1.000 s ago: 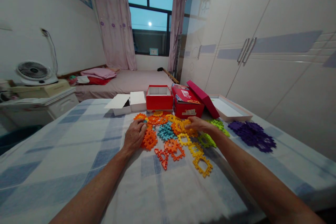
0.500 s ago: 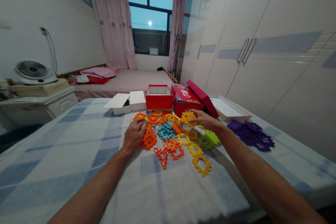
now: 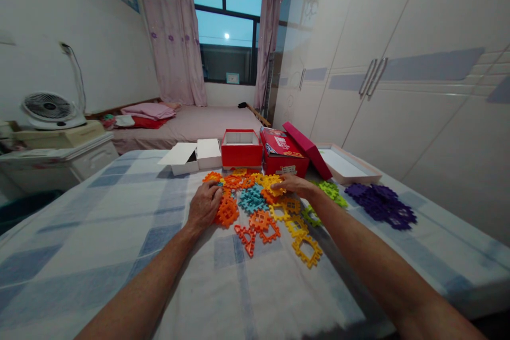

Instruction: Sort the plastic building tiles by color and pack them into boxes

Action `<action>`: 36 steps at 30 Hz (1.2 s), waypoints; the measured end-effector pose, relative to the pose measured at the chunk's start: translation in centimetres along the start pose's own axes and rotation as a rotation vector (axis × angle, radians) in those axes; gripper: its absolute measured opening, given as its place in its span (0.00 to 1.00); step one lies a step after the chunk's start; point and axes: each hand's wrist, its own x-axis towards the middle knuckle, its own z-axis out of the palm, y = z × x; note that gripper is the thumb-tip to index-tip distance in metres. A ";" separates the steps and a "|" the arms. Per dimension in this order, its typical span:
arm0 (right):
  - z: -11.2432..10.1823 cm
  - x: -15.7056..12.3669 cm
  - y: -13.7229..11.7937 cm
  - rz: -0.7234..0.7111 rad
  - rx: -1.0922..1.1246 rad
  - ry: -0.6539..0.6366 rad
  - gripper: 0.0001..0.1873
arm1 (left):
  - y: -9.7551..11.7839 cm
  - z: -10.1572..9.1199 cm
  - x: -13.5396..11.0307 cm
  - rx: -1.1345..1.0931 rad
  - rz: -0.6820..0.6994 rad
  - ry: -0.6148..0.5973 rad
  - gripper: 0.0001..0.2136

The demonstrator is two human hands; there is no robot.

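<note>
1. Firstly, right hand (image 3: 297,185): thumb and fingers pinched on a yellow piece (image 3: 273,183), at the heap's far right, beside the blue pieces (image 3: 252,199).
2. Left hand (image 3: 204,203): fingers curled over orange pieces (image 3: 227,211); whether I gripped one, I could not tell.
3. Risk, snagging: toothed edges overlapped, so the yellow piece, if lifted, could have dragged its neighbours.
4. Risk, mixing: green pieces (image 3: 332,193) lay either side of my right wrist; a low sweep could have scattered them.
5. Risk, toppling: the lid (image 3: 308,151) leaned against the carton (image 3: 285,162); a knock could have tipped it.
6. Surface: blue-and-white cloth (image 3: 119,234); purple pieces (image 3: 380,206) well apart at right; red box (image 3: 241,156), white boxes (image 3: 209,153) and tray (image 3: 360,171) along the far side.
7. Room: bed (image 3: 211,119), curtains (image 3: 171,10) and window (image 3: 227,26) beyond; wardrobe (image 3: 398,143) right; fan (image 3: 50,107) left.
</note>
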 end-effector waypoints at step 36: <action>-9.6 -14.7 6.6 -0.166 0.265 0.868 0.31 | -0.7 -0.1 0.2 0.007 0.012 -0.054 0.21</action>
